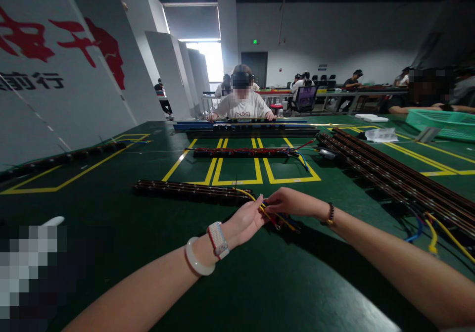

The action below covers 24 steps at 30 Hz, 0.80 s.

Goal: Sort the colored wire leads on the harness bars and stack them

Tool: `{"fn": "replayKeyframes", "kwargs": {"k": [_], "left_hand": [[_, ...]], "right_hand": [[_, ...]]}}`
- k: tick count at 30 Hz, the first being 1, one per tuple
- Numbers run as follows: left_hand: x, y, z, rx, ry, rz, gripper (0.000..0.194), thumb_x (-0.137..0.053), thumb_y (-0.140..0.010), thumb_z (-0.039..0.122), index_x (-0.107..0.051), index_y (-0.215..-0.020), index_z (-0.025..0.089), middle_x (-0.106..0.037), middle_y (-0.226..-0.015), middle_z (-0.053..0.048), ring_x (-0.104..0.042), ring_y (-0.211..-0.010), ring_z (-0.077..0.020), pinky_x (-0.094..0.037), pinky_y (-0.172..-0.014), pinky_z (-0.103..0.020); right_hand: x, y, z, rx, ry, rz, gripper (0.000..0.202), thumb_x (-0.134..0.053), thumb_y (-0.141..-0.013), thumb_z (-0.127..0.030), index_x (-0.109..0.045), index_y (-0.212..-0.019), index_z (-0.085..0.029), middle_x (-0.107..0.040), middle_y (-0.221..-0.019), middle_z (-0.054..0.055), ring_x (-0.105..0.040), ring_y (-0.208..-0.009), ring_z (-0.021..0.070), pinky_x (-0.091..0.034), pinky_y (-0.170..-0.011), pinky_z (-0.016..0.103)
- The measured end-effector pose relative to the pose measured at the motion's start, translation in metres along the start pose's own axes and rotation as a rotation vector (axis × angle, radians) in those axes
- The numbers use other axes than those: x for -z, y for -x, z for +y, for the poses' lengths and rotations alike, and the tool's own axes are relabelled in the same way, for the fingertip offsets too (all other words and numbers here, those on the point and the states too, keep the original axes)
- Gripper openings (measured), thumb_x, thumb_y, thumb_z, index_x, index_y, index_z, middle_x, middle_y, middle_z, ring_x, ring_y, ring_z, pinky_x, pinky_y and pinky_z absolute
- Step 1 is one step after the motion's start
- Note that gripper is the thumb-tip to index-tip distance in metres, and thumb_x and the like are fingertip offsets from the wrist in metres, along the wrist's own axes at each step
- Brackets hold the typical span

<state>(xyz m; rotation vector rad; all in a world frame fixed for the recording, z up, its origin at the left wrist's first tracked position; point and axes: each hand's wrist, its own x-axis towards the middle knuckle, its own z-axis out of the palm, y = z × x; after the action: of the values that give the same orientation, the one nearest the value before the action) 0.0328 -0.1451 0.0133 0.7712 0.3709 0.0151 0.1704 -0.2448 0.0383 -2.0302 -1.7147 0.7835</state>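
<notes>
A long dark strip (193, 191) lies on the green table, and a bundle of yellow, red and blue wires (245, 191) comes out of its right end. My left hand (247, 221) is closed around the wires from below, its thumb laid over them. From the right, my right hand (284, 201) pinches the same wires with bent fingers. Loose wire ends (287, 223) with small metal tips stick out below my hands. Part of the bundle is hidden behind my fingers.
Beyond my hands, another wired strip (241, 153) lies across yellow tape outlines. Several long strips (401, 178) are stacked at the right, with wires hanging off. A green basket (441, 123) stands at the far right. A person (241, 99) sits across the table behind long bars (252, 132).
</notes>
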Motion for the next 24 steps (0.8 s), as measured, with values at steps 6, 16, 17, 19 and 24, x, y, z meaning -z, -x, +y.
{"fn": "replayKeyframes", "kwargs": {"k": [6,16,17,19,24], "left_hand": [[0.003,-0.003,-0.004,-0.037,0.033,-0.041,0.019,-0.044,-0.092,0.02,-0.06,-0.092,0.011,-0.065,-0.101,-0.011,-0.059,-0.098,-0.0176,-0.04,-0.093,-0.032],[0.012,-0.011,-0.007,-0.01,0.006,-0.051,0.025,-0.04,-0.089,0.013,-0.059,-0.073,0.012,-0.06,-0.07,-0.004,-0.055,-0.061,-0.0103,-0.041,-0.061,-0.022],[0.012,-0.01,-0.006,-0.012,0.011,-0.062,0.025,-0.041,-0.09,0.015,-0.059,-0.074,0.012,-0.06,-0.071,-0.004,-0.055,-0.062,-0.01,-0.042,-0.061,-0.021],[0.01,-0.009,-0.006,-0.023,0.014,-0.076,0.025,-0.042,-0.092,0.022,-0.06,-0.078,0.012,-0.061,-0.074,-0.004,-0.055,-0.065,-0.0104,-0.043,-0.065,-0.022],[0.006,-0.005,-0.005,-0.04,0.004,-0.023,0.037,-0.038,-0.094,0.04,-0.059,-0.08,0.014,-0.061,-0.071,-0.004,-0.059,-0.068,-0.0139,-0.047,-0.078,-0.031]], "right_hand": [[-0.002,0.007,-0.007,0.057,0.202,0.015,0.025,-0.047,-0.088,-0.03,-0.065,-0.083,-0.014,-0.064,-0.069,0.002,-0.049,-0.053,0.0092,-0.031,-0.048,0.021],[-0.014,0.015,-0.04,0.46,0.744,0.143,0.01,-0.057,-0.084,-0.015,-0.059,-0.094,-0.016,-0.063,-0.095,0.008,-0.059,-0.086,0.0188,-0.043,-0.077,0.031],[-0.013,0.015,-0.04,0.497,0.711,0.131,0.006,-0.055,-0.085,-0.014,-0.059,-0.089,-0.015,-0.064,-0.092,0.008,-0.059,-0.084,0.0179,-0.042,-0.076,0.03],[-0.008,0.016,-0.039,0.491,0.622,0.135,0.006,-0.054,-0.085,-0.012,-0.059,-0.085,-0.015,-0.064,-0.087,0.007,-0.057,-0.078,0.016,-0.042,-0.07,0.027],[0.006,0.019,-0.035,0.353,0.444,0.2,0.01,-0.054,-0.08,-0.01,-0.061,-0.086,-0.015,-0.063,-0.084,0.005,-0.055,-0.071,0.0124,-0.038,-0.061,0.022]]}}
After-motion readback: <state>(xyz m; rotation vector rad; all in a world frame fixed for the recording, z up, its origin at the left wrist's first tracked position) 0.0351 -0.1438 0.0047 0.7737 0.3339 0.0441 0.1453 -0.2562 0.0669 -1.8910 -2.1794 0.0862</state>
